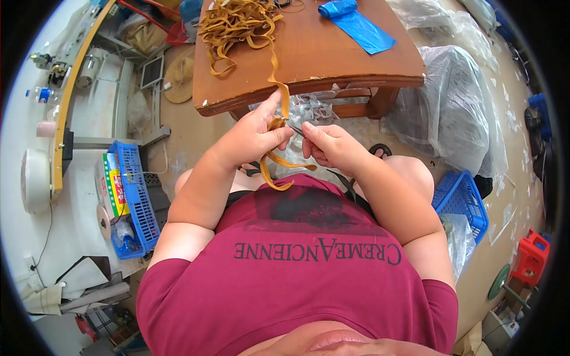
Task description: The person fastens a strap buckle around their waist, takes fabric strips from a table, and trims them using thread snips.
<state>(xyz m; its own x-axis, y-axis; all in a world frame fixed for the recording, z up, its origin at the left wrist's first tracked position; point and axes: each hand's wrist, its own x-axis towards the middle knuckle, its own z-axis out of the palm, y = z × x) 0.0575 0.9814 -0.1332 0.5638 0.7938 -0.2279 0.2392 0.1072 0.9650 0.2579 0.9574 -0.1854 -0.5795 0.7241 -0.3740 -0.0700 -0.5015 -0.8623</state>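
Mustard strap (285, 104), between both hands (256, 135), dangling

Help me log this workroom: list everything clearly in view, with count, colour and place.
wooden table: 1, brown, top centre
ribbon-like strips: uncountable heap, mustard, on the table, one trailing off
plastic roll: 1, blue, on the table's right side
metal tool: 1, dark, centre, type unclear
straw hat: 1, tan, left of the table
plastic sheeting: count unclear, translucent, right of the table
plastic baskets: 2, blue, one left, one right
rolled sheets: several, cream and grey, lower left
large roll: 1, white, far left
plastic stool, seemingly: 1, red, far right
T-shirt: 1, maroon, foreground
left hand: 1, bare, centre, holding a strip
right hand: 1, bare, centre, holding the tool
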